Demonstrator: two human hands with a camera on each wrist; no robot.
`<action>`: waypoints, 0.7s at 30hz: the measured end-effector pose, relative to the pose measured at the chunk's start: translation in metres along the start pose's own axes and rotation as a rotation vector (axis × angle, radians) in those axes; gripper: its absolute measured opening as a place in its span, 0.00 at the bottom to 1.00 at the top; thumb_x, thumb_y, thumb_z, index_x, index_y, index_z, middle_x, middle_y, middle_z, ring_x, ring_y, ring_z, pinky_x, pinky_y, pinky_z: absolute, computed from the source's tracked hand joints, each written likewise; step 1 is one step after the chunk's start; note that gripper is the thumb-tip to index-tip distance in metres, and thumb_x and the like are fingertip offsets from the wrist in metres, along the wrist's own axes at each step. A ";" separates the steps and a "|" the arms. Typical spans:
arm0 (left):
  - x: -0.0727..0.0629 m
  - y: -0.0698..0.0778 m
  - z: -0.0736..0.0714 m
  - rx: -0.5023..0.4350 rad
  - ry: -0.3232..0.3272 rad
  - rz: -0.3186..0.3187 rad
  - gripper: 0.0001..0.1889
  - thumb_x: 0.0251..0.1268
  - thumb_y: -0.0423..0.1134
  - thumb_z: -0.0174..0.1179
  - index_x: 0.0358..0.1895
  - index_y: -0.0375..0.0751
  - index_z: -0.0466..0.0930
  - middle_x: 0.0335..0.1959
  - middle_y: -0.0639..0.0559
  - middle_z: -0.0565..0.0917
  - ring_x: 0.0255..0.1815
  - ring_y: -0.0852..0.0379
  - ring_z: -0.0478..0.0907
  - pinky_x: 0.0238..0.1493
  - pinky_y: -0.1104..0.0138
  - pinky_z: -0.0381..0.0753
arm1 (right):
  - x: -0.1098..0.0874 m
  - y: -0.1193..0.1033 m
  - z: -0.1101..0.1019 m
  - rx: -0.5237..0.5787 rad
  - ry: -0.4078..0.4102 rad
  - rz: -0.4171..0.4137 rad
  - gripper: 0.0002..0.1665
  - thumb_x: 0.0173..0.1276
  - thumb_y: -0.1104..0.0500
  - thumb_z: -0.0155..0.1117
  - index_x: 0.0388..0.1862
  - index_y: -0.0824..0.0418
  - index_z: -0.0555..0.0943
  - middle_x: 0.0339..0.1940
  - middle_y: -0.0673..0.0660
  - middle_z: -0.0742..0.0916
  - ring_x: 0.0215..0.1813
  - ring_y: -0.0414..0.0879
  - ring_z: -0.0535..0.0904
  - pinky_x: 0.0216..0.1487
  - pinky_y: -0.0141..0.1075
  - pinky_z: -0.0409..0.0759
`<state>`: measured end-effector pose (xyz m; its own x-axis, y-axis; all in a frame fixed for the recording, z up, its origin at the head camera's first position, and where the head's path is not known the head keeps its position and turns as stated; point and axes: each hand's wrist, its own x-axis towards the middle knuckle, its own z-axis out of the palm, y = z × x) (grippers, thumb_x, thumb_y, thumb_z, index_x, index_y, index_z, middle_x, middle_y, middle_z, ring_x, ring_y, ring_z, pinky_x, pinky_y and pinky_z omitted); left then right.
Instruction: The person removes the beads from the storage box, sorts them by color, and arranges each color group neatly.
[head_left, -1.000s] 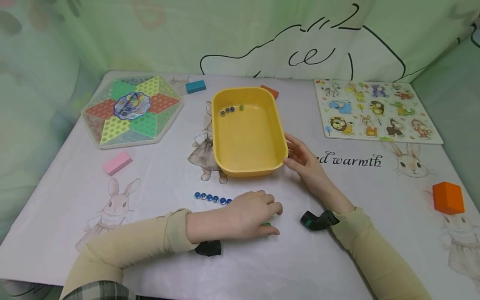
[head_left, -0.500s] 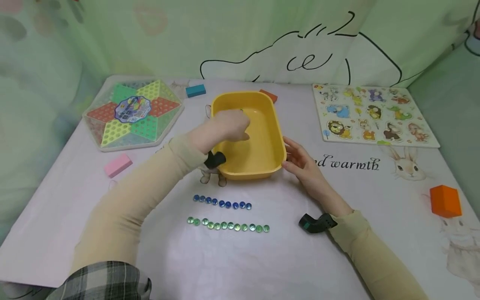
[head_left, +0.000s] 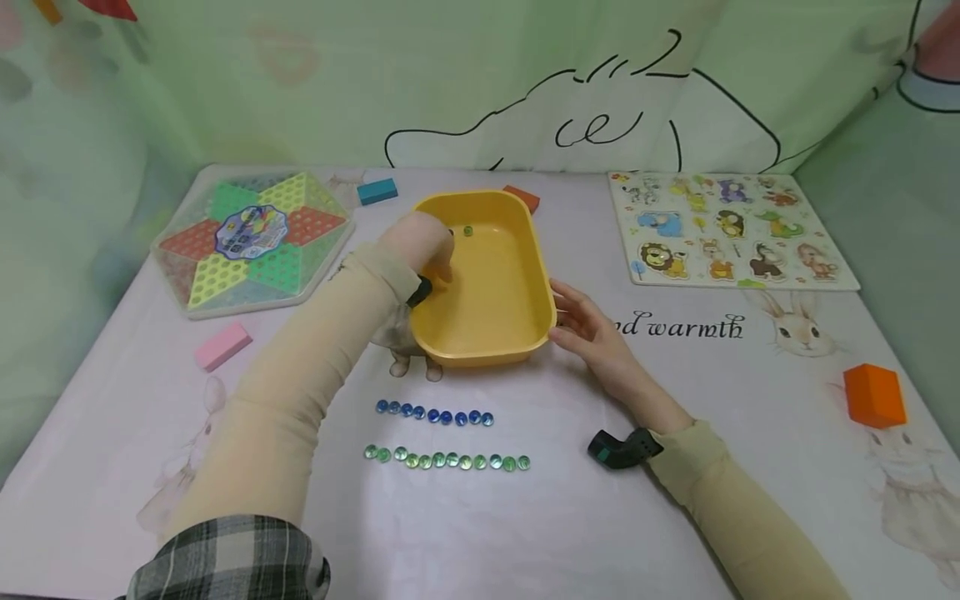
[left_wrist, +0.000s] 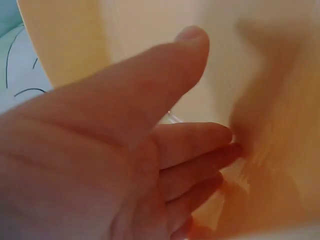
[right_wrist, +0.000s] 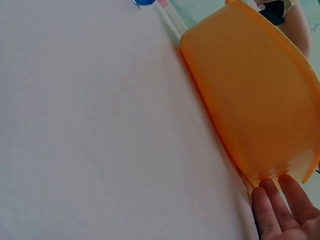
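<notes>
My left hand (head_left: 420, 242) reaches over the left rim into a yellow plastic basin (head_left: 487, 333). In the left wrist view its fingers (left_wrist: 195, 145) are fairly straight, near or on the basin's bottom, with the thumb apart from them. Something small and shiny shows behind the index finger, too little to name. A green marble (head_left: 468, 231) lies in the basin beside this hand; other marbles there are mostly hidden. From outside, my right hand (head_left: 600, 342) steadies the basin's near right side. Its fingertips touch the wall in the right wrist view.
A row of blue marbles (head_left: 433, 416) and a row of green marbles (head_left: 452, 460) lie in front of the basin. Around stand a Chinese checkers box (head_left: 255, 242), an animal puzzle board (head_left: 731, 229), and pink (head_left: 223, 347), blue (head_left: 377, 192) and orange (head_left: 875, 396) blocks.
My left hand has gone from the green row up into the basin, then toward its left wall. Both marble rows are uncovered. My right hand has stayed at the basin.
</notes>
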<state>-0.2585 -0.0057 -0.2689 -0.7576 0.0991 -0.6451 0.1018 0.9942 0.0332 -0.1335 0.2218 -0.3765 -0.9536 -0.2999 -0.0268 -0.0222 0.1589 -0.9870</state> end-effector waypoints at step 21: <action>0.022 -0.004 0.000 0.100 -0.072 0.179 0.29 0.66 0.56 0.49 0.63 0.42 0.64 0.58 0.48 0.68 0.55 0.52 0.63 0.64 0.58 0.61 | 0.001 0.001 0.003 0.014 -0.017 -0.034 0.35 0.67 0.65 0.56 0.71 0.59 0.57 0.67 0.64 0.68 0.61 0.42 0.68 0.57 0.25 0.69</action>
<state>-0.2750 -0.0076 -0.2833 -0.6741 0.2669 -0.6887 0.2967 0.9517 0.0784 -0.1338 0.2191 -0.3776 -0.9472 -0.3206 0.0041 -0.0501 0.1354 -0.9895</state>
